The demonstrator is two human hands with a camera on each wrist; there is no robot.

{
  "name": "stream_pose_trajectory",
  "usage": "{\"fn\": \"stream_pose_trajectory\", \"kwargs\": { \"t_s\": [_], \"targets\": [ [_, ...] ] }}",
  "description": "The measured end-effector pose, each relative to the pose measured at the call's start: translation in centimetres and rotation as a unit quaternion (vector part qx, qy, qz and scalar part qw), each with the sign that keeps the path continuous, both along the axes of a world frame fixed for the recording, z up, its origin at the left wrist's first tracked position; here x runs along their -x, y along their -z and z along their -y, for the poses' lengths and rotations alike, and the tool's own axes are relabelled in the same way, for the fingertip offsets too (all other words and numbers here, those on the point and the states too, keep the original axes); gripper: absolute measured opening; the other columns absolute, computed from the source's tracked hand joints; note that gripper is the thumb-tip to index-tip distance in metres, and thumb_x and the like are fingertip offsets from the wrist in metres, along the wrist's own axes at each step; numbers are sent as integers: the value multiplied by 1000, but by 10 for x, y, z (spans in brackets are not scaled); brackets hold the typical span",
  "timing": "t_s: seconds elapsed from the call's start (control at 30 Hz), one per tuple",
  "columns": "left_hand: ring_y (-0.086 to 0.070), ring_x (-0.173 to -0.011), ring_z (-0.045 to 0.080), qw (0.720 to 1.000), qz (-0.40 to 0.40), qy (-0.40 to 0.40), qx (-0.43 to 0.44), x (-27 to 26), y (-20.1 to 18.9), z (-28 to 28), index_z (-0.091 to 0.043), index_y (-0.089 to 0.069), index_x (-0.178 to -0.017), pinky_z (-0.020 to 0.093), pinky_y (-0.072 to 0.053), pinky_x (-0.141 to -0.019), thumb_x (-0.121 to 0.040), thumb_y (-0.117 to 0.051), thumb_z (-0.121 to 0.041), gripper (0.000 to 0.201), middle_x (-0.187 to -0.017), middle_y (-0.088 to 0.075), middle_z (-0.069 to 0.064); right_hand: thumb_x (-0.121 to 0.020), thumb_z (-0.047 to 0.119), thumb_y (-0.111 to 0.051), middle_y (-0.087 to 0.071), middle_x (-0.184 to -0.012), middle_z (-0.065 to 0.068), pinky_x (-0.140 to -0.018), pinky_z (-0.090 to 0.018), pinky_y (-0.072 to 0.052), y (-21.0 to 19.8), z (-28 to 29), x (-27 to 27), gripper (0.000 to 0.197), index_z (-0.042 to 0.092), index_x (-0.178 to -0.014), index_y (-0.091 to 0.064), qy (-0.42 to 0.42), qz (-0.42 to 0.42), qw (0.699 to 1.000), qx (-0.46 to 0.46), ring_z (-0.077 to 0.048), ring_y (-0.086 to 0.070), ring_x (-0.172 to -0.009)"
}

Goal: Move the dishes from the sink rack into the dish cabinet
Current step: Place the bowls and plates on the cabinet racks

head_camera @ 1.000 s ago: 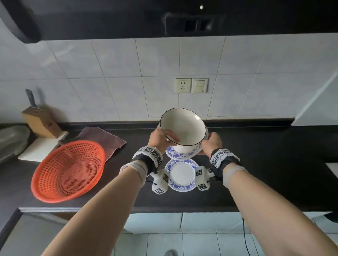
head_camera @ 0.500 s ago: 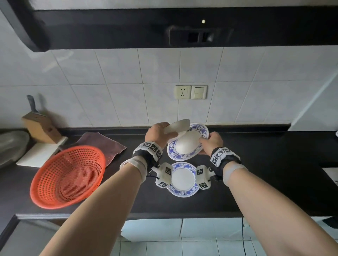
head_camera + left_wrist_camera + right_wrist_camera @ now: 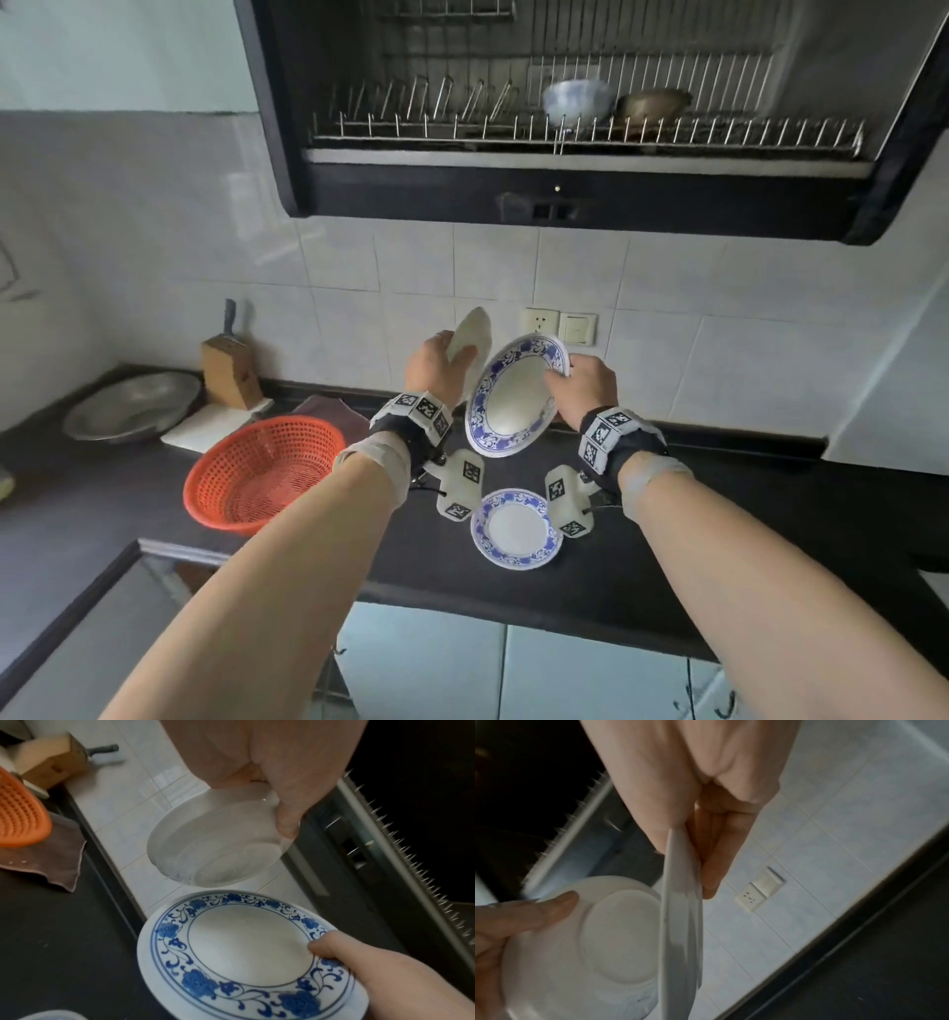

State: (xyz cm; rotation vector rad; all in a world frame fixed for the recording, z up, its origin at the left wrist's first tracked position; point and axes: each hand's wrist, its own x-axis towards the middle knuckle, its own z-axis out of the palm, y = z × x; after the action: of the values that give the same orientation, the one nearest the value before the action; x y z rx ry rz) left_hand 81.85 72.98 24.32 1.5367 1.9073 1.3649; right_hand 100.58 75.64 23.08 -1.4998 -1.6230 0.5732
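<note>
Left hand: left hand (image 3: 436, 367) is gripping the white bowl (image 3: 471, 339) by its rim, fingers (image 3: 287, 821) curling over the edge, bowl tipping on its side at 12 o'clock from the wrist.
Right hand: right hand (image 3: 585, 388) is pinching the blue-patterned plate (image 3: 513, 395) at its 2 o'clock rim, thumb lying on the face and fingers (image 3: 713, 862) pressing behind.
Bowl and plate: both are hanging in the air above the counter (image 3: 719, 493), just beside each other, bowl at the plate's 10 o'clock; whether they are touching is unclear.
Second plate: smaller blue-patterned plate (image 3: 516, 529) is lying flat on the counter, at 6 o'clock from the held one.
Dish cabinet: dish cabinet (image 3: 565, 128) is standing open at 12 o'clock overhead, its wire rack (image 3: 462, 123) carrying two bowls (image 3: 577, 100) toward 1 o'clock.
Surroundings: orange basket (image 3: 262, 473) is sitting at 9 o'clock on the counter, with a knife block (image 3: 228, 370), a metal basin (image 3: 131, 406) and a brown cloth (image 3: 328, 408) lying beyond it.
</note>
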Motion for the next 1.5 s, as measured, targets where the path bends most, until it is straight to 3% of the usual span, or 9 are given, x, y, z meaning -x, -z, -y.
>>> {"fn": "stream_pose_trajectory", "kwargs": {
  "t_s": [0.13,0.4,0.57,0.87,1.07,1.13,1.27,1.43,1.5],
  "targets": [
    [-68,-99,32,997,24,-25,-65,7,-48,36,-4,-61,-127,36,-54,-83,-99,-57,-26,36,-116,-71,16,-86,21,-59,-71,-73,-10,-56,-32,-59,-53,30,14,21,8,-81,-75,-16,-39,997,-60,-27,-67,-64],
    [-57,-89,27,980,57,-66,-181,41,-134,79,-4,-59,-122,29,-41,-77,-101,-53,-27,32,-100,-62,8,-85,22,-53,-61,-64,-10,-54,-35,-44,-130,64,49,24,4,-73,-63,-24,-93,984,-149,-32,-55,-63],
    [-44,-66,5,969,65,-45,-233,62,-189,83,-10,-55,-101,15,-35,-56,-101,-51,-25,16,-78,-51,-4,-87,22,-56,-68,-77,-12,-60,-35,-47,-184,69,68,21,5,-83,-68,-4,-147,968,-204,-31,-57,-71],
    [-48,-70,9,955,104,0,-279,112,-258,40,-7,-54,-102,21,-36,-60,-97,-53,-21,15,-84,-53,-1,-101,17,-39,-57,-99,-10,-63,-29,-38,-258,34,114,26,6,-123,-48,100,-172,949,-246,-28,-55,-81],
    [-51,-74,6,957,89,26,-274,132,-273,3,-6,-53,-118,21,-39,-62,-99,-50,-22,25,-98,-57,5,-99,23,-39,-59,-119,-16,-61,-32,-43,-287,-7,132,29,11,-124,-48,138,-170,943,-251,-18,-55,-68],
    [-53,-77,10,957,90,31,-274,136,-276,-12,-7,-52,-118,27,-45,-70,-99,-50,-21,24,-100,-58,6,-98,27,-38,-61,-113,-16,-59,-33,-48,-295,-20,139,31,15,-126,-47,143,-171,942,-249,-19,-59,-72],
    [-57,-91,23,957,91,28,-275,135,-285,-39,-8,-51,-123,37,-51,-83,-100,-48,-20,26,-108,-59,8,-98,34,-38,-53,-70,3,-91,-52,-49,-310,-43,146,28,20,-120,-48,152,-112,951,-244,-33,-61,-89],
    [-55,-95,23,958,78,20,-277,134,-295,-69,-8,-48,-133,38,-49,-88,-103,-44,-18,32,-110,-56,6,-103,30,-37,-59,-92,-3,-56,-32,-20,-326,-60,141,27,18,-125,-48,130,-82,958,-244,-26,-52,-80],
    [-56,-94,22,957,72,21,-279,136,-298,-79,-9,-48,-133,36,-49,-84,-103,-44,-18,32,-109,-57,5,-103,30,-38,-60,-96,-3,-61,-32,-24,-330,-71,143,28,21,-128,-47,123,-81,958,-245,-25,-52,-81]
  ]
}}
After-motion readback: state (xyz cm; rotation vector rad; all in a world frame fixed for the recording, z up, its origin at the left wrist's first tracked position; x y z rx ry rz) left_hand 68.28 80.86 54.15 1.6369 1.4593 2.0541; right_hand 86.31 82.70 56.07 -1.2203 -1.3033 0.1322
